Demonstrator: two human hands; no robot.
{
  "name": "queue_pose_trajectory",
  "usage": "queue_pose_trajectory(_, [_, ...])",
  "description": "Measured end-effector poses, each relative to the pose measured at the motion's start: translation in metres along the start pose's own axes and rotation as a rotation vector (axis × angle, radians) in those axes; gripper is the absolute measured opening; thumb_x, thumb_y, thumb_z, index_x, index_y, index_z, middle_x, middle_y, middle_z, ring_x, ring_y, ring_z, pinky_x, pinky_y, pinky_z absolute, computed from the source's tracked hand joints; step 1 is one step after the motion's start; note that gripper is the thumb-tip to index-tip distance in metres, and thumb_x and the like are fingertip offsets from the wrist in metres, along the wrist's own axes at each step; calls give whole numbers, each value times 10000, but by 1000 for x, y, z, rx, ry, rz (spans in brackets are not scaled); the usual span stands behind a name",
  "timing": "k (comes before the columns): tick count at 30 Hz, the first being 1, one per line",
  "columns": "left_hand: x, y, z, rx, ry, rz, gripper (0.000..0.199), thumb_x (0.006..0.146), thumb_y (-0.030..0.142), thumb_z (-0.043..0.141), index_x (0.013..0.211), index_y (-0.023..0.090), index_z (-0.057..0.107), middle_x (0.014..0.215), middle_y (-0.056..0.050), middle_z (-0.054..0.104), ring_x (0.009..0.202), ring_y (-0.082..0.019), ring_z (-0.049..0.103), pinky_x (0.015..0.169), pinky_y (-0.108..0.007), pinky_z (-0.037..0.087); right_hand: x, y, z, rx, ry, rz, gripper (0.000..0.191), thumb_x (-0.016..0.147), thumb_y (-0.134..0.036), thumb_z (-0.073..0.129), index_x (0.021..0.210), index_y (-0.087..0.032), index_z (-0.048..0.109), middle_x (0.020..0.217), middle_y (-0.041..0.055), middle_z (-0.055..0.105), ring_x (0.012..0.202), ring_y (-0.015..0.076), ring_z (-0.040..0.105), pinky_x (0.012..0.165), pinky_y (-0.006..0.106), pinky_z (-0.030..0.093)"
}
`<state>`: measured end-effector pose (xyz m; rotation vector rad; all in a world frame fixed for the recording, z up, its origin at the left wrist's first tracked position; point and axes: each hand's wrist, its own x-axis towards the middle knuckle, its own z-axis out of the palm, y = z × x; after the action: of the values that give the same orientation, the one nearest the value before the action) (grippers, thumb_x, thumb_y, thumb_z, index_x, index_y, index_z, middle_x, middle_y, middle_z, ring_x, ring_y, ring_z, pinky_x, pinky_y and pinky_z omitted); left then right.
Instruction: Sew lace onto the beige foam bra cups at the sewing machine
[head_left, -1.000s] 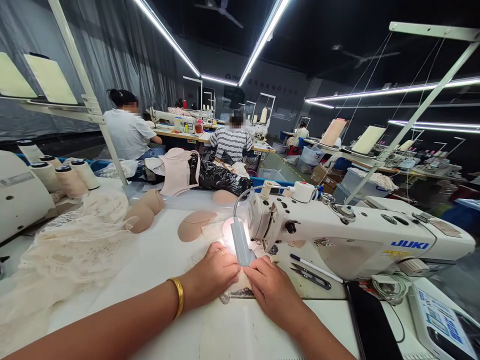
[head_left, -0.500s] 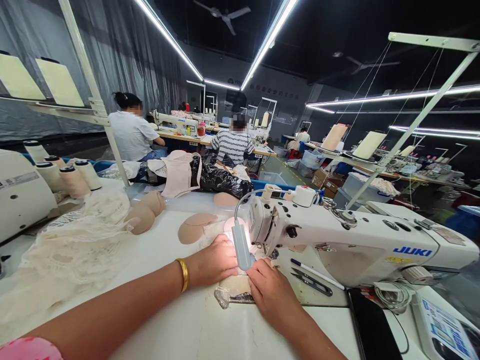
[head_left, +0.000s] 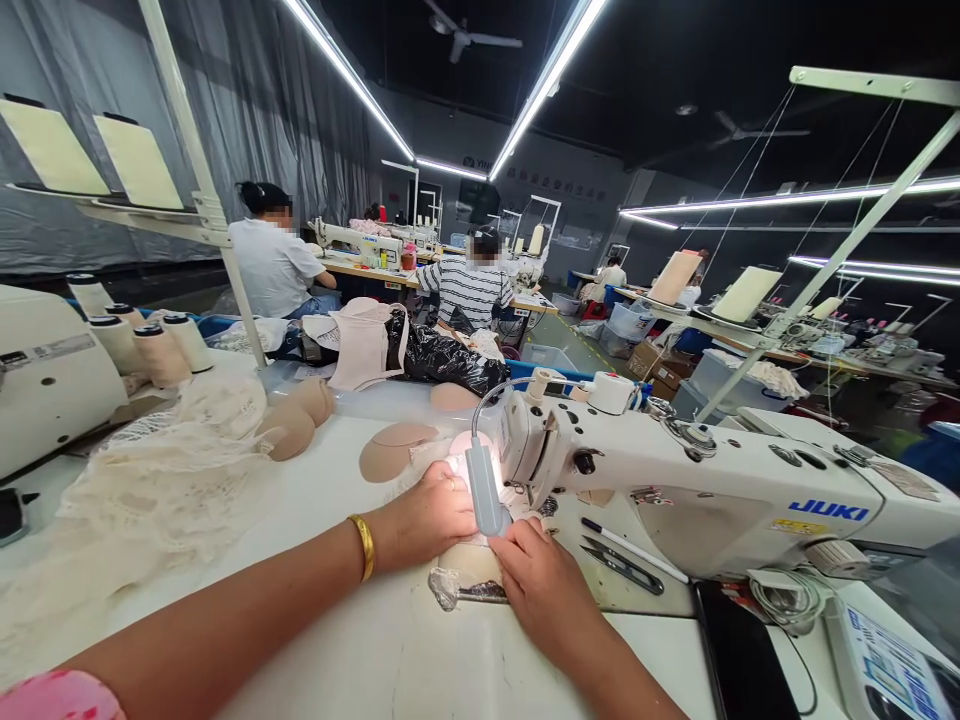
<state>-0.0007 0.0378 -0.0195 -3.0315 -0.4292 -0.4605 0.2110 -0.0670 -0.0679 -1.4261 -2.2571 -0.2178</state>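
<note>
Under the lamp (head_left: 485,490) of a white sewing machine (head_left: 675,470), both hands are at a pale pink fabric piece (head_left: 459,455). My left hand (head_left: 427,515) lies over its left side, fingers together and pressing on it. On the near right, my right hand (head_left: 536,570) has its fingers closed at the fabric's edge, close to the lamp's lower end. The lamp and hands hide much of the fabric and the needle. A beige cup (head_left: 386,452) lies just beyond my left hand.
Cream lace (head_left: 172,480) and more beige cups (head_left: 289,428) lie at left. Thread snips (head_left: 622,565), a pen (head_left: 637,548) and a black phone (head_left: 742,650) are right of my right hand. Two people (head_left: 270,255) (head_left: 469,285) sit ahead.
The view has shifted slightly, so the background sits a little further right. My hands stay at the fabric, with my left hand a little higher in view.
</note>
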Motion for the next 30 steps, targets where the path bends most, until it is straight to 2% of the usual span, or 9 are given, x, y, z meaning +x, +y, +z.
queue_pose_trajectory(5, [0, -3, 0, 22, 27, -28, 265, 908, -1, 529, 726, 184, 579, 840, 4, 662, 822, -192, 552, 900, -427, 276, 1, 0, 1, -6, -2, 30, 234, 924, -47, 453, 895, -238, 586, 834, 40, 574, 709, 216, 542, 572, 321, 414])
queue_pose_trajectory(10, [2, -7, 11, -21, 47, -138, 239, 833, -26, 494, 761, 195, 548, 792, -10, 619, 742, -207, 523, 856, -416, 338, 1, 0, -2, 89, 36, -16, 283, 988, -82, 396, 1032, -240, 627, 861, 53, 606, 750, 230, 555, 648, 353, 473])
queue_pose_trajectory(13, [-3, -8, 9, -42, 68, -198, 256, 777, -55, 470, 771, 196, 516, 754, -12, 598, 668, -201, 510, 794, -394, 381, 0, -5, -6, 249, 65, -7, 262, 1038, -161, 399, 1082, -253, 641, 892, 56, 641, 807, 235, 576, 735, 377, 493])
queue_pose_trajectory(16, [-24, 11, -8, -117, 129, -215, 244, 885, -6, 438, 911, 199, 569, 836, -13, 658, 749, -192, 587, 839, -368, 440, 1, -20, -12, 596, -15, 188, 211, 1061, -329, 459, 1201, -266, 605, 897, 35, 660, 816, 229, 602, 731, 363, 496])
queue_pose_trajectory(19, [-56, 59, -21, -516, 230, -295, 203, 987, 243, 543, 1178, 233, 612, 1133, -60, 706, 1072, -235, 629, 999, -402, 464, 9, -43, -17, 1063, -109, 448, 412, 1020, -479, 542, 1371, -270, 487, 814, -11, 642, 748, 211, 621, 683, 329, 504])
queue_pose_trajectory(23, [-86, 122, -15, -1584, 49, -687, 500, 859, 641, 723, 1143, 234, 657, 1096, -83, 722, 1019, -264, 684, 890, -398, 556, 9, -79, -10, 1308, 7, 578, 528, 927, -496, 668, 1388, -298, 507, 798, -27, 630, 754, 213, 653, 717, 335, 550])
queue_pose_trajectory(25, [-89, 135, -10, -1895, 255, -851, 524, 862, 650, 730, 1133, 204, 676, 1167, -112, 720, 1110, -269, 679, 1000, -405, 530, -2, -97, 0, 1288, 72, 577, 511, 925, -525, 663, 1368, -303, 536, 858, 1, 661, 731, 213, 657, 703, 341, 568])
queue_pose_trajectory(28, [-86, 134, -15, -1929, 719, -938, 469, 825, 521, 818, 1133, 185, 707, 1169, -110, 730, 1152, -281, 665, 1085, -409, 484, -25, -120, 12, 1200, 128, 532, 429, 957, -565, 614, 1295, -300, 608, 1023, 65, 722, 811, 246, 689, 731, 355, 586])
queue_pose_trajectory(30, [-84, 132, -24, -1900, 806, -950, 494, 771, 454, 875, 1153, 186, 714, 1101, -100, 750, 1077, -298, 689, 1010, -423, 528, -35, -128, 11, 1083, 157, 477, 396, 966, -588, 594, 1239, -310, 665, 1156, 82, 722, 998, 287, 691, 859, 382, 581])
